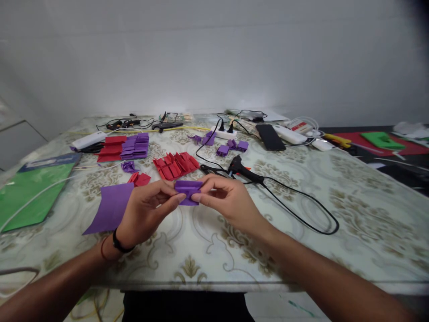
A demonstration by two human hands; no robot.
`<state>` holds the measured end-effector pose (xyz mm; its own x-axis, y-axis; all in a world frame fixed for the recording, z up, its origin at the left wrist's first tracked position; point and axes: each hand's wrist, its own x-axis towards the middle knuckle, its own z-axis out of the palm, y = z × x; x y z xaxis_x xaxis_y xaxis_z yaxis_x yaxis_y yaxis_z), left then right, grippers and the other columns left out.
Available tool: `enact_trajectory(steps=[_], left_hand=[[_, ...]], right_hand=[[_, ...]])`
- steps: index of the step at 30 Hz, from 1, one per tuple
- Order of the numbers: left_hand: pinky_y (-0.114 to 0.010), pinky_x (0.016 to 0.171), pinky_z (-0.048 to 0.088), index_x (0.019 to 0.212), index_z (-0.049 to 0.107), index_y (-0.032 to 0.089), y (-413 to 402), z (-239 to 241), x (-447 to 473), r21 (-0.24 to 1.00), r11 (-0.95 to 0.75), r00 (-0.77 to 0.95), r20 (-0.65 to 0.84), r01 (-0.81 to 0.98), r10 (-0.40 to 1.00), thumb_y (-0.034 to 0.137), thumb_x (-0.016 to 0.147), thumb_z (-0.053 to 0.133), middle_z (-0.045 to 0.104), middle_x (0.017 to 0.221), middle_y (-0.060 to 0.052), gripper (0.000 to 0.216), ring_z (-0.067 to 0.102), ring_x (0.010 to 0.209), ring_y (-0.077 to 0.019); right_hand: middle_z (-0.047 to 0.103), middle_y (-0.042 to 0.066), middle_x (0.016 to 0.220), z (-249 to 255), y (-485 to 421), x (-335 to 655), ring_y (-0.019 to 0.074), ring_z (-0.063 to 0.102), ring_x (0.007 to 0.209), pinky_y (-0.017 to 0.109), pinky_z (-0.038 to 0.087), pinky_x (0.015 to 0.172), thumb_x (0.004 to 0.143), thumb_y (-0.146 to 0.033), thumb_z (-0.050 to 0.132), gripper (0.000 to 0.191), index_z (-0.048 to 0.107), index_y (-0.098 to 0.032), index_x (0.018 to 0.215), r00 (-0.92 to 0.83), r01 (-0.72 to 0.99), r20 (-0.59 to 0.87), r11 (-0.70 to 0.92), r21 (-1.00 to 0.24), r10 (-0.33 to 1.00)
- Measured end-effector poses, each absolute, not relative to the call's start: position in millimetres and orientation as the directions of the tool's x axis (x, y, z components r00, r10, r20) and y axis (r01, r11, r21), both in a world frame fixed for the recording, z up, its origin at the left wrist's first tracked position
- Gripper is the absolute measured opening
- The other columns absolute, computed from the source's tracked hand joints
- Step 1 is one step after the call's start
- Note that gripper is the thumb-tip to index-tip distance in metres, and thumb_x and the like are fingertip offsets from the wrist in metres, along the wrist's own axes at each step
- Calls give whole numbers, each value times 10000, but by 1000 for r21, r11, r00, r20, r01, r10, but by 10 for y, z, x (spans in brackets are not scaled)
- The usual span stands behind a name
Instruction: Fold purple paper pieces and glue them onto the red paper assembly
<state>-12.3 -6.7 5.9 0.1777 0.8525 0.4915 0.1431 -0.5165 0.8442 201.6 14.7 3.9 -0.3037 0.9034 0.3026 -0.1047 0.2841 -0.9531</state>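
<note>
The left hand (145,208) and right hand (233,200) pinch one folded purple paper (188,191) between them — red folded papers (176,166) sit just beyond, a black glue gun (248,173) past the right hand.

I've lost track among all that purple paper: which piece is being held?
It's the small folded purple piece, pinched by the left hand and right hand. The other purple pieces and larger purple sheet lie on the table.
</note>
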Motion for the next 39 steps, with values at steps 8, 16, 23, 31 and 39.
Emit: enact_trajectory(steps=[8, 16, 23, 31, 39], left_hand=[[-178, 504, 475, 718, 654, 174, -89, 83, -93, 883, -418, 92, 408, 214, 908, 232, 855, 806, 677, 678, 12, 213, 609, 573, -94], [-156, 478, 456, 719, 632, 169, -93, 117, -75, 899, -391, 72, 385, 197, 920, 218, 836, 801, 667, 643, 22, 211, 594, 546, -82], [-127, 477, 479, 757, 601, 185, -76, 127, -73, 877, -429, 60, 427, 217, 902, 196, 835, 797, 655, 623, 50, 212, 618, 522, -69], [-154, 600, 597, 936, 665, 203, -45, 85, -103, 885, -444, 137, 427, 140, 894, 150, 803, 837, 718, 804, 27, 224, 727, 658, -100], [-260, 771, 660, 887, 791, 208, -23, 65, -137, 874, -456, 203, 422, 166, 884, 169, 840, 810, 769, 958, -51, 65, 772, 867, -180]], right_hand=[[641, -25, 778, 6, 157, 1983, 127, 589, 730, 292, 488, 752, 708, -365, 941, 326, 673, -188, 655, -365, -221, 181, 104, -970, 913], [628, -37, 746, -23, 152, 1967, 116, 565, 686, 279, 448, 703, 677, -370, 955, 359, 649, -185, 652, -347, -217, 143, 68, -974, 927], [659, -28, 729, 2, 144, 1981, 113, 560, 650, 260, 418, 626, 689, -414, 949, 384, 639, -187, 684, -284, -123, 170, 141, -982, 943], [668, -25, 742, -20, 150, 1991, 126, 597, 670, 259, 462, 631, 756, -358, 904, 300, 647, -204, 770, -260, -57, 264, 258, -964, 929], [678, 66, 1158, -26, 106, 2002, 219, 653, 1123, 396, 512, 1007, 899, -210, 786, 35, 769, -237, 884, -249, 181, 563, 609, -772, 788]])
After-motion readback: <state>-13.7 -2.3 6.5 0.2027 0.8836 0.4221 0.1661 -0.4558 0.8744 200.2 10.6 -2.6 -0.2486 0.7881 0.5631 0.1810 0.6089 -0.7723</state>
